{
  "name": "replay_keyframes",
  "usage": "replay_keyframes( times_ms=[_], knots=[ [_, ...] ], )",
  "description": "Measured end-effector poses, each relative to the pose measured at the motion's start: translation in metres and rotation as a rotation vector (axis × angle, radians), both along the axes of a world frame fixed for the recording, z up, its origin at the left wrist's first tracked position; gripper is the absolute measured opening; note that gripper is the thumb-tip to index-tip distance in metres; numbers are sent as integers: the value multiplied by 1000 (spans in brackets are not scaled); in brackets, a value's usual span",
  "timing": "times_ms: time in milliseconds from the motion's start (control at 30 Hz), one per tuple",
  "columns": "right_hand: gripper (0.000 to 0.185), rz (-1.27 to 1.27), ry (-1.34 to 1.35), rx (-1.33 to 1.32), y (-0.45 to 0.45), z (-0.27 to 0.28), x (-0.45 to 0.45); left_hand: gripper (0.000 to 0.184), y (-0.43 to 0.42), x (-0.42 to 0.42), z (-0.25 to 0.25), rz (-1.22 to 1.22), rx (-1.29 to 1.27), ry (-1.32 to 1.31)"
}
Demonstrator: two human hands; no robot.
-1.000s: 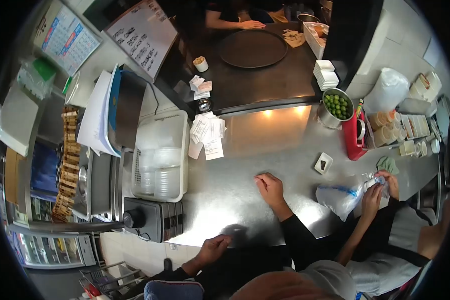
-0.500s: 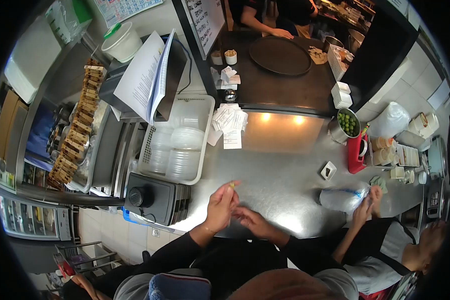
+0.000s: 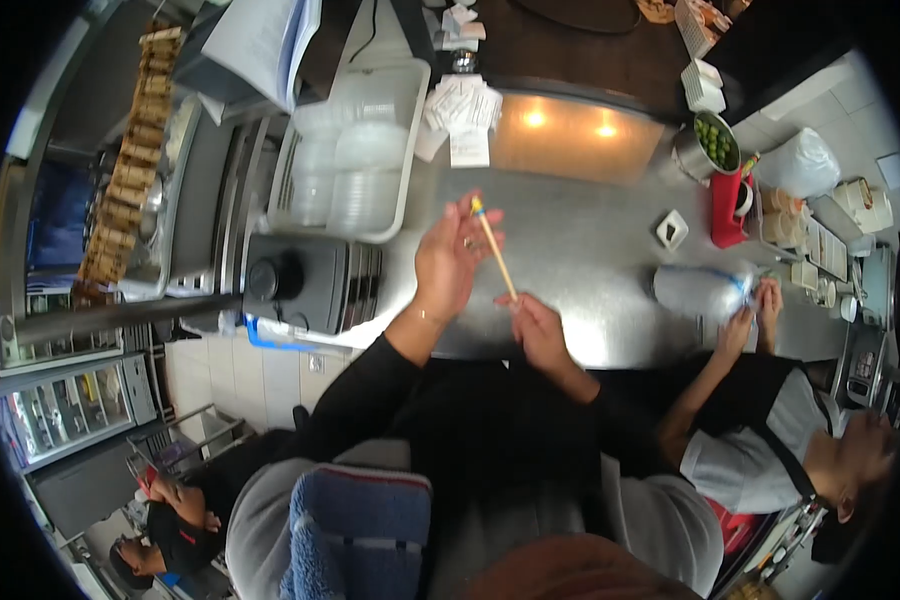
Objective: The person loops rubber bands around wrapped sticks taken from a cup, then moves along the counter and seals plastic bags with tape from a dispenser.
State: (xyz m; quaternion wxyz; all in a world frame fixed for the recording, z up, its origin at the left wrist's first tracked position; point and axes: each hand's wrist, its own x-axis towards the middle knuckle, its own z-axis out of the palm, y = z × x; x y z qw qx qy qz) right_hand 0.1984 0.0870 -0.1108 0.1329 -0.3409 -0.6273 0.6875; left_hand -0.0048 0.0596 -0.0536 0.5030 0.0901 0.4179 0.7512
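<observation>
A thin, straight pale-yellow strip (image 3: 496, 252), blue and bright yellow at its upper end, slants between my hands above the metal counter (image 3: 590, 230). Whether it is a stick or a stretched band, I cannot tell. My left hand (image 3: 448, 262) has its thumb and a fingertip closed at the upper end, while its other fingers are loosely spread. Lower down and to the right, my right hand (image 3: 540, 335) pinches the bottom end, its remaining fingers curled in.
Clear plastic containers fill a white basket (image 3: 407, 160) on the left, behind a dark grey appliance (image 3: 295, 285). Paper slips (image 3: 465, 115) lie near the warm-lit panel. At right are a small white dish (image 3: 672, 230), a pot of limes (image 3: 695, 155), and a co-worker's hands on a plastic bag (image 3: 695, 287).
My hands have moved apart and forward over the counter, the left further away. The strip now shows at length between them; before, only a small yellowish bit was visible. My view has tipped downward.
</observation>
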Motion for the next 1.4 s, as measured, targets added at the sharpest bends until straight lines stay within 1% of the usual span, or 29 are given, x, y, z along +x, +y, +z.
replay_keyframes(
  times_ms=[67, 100, 200, 267, 300, 333, 367, 400, 467, 500, 533, 567, 667, 700, 767, 800, 867, 967, 1067, 1167, 1267, 1300, 1400],
  knots=[
    [28, -15, 100, -26, 3, 11, 2, 55, -1, -1, 11, -34, 14, 30],
    [28, -4, 98, -13, 6, 16, 2, 54, -2, -1, 18, -52, 24, 51],
    [29, 31, 78, -6, 12, 25, 11, 51, -1, 1, 24, -46, -46, 233],
    [29, 62, 62, -17, 16, 23, 14, 40, -2, 2, 27, -27, -109, 287],
    [28, 85, 18, -23, 17, 15, 18, 36, -4, 2, 23, -31, -127, 318],
    [27, 98, 81, 4, 16, 7, 22, 32, -7, -1, 10, -46, -130, 314],
    [27, 82, 101, -92, 13, -8, 24, 28, -8, -5, -4, -67, -125, 320],
    [27, 90, 133, -114, 11, -18, 27, 31, -11, -5, -15, -36, -173, 306],
    [29, 66, 51, -136, 6, -28, 28, 28, -19, -7, -41, -46, -214, 259],
    [31, 125, -9, -57, 7, -24, 30, 27, -21, -4, -51, -29, -240, 257],
    [32, 120, 30, 170, 3, -45, 31, 27, -25, -3, -60, -33, -276, 251],
    [31, 125, 5, 183, 2, -53, 32, 26, -25, -2, -71, -30, -308, 242],
    [30, 107, 16, 337, -3, -95, 34, 28, -26, 0, -101, -65, -340, 146],
    [29, 107, 33, 391, -2, -98, 33, 29, -23, 0, -103, -67, -362, 123],
    [30, 133, -20, 405, -3, -98, 35, 31, -18, 6, -102, -66, -398, 63],
    [31, 149, -51, 417, -3, -96, 36, 32, -14, 7, -100, -66, -372, 30],
    [32, 159, 24, 368, 2, -95, 37, 33, 1, 5, -93, -59, -306, -40],
    [34, 175, 63, 297, 14, -81, 39, 35, 24, -3, -71, -55, -266, 16],
    [34, 150, 77, 221, 15, -77, 41, 31, 30, -17, -74, -216, -245, 170],
    [31, 128, 78, 188, 10, -91, 42, 27, 33, -11, -75, -303, -423, 293],
    [28, 112, 100, 187, 11, -95, 44, 23, 32, 9, -70, -356, -448, 378],
    [27, 109, 114, 189, 11, -96, 45, 20, 27, 11, -74, -408, -454, 374],
    [26, 119, 123, 191, 17, -90, 45, 19, 15, 20, -93, -461, -525, 369]
  ],
)
